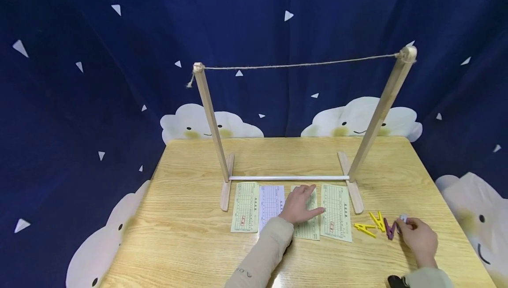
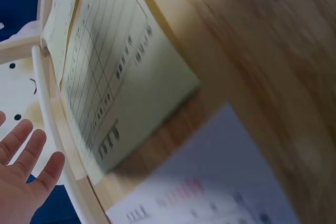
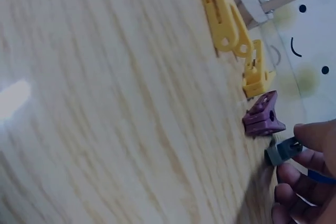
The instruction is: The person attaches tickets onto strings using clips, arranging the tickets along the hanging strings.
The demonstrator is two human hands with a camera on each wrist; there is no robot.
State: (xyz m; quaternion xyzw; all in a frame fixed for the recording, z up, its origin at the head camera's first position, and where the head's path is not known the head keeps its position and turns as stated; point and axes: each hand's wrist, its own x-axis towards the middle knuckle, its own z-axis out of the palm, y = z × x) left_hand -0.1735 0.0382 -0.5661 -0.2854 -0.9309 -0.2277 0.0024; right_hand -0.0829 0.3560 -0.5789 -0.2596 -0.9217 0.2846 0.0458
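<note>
Right hand (image 1: 421,237), near the right edge of the wooden desk (image 1: 182,217), pinches a grey plastic clothespin (image 3: 279,152) — slackening could drop it. Farther off, the left hand (image 1: 299,207) is spread wide over a pale-green rectangular paper slip (image 1: 311,228) — brushing could skew it.

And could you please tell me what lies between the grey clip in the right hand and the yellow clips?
A purple clip lies between the yellow clips and the grey clip, as the right wrist view shows.

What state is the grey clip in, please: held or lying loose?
Held: in the right wrist view, the right hand pinches the grey clip between thumb and finger.
</note>
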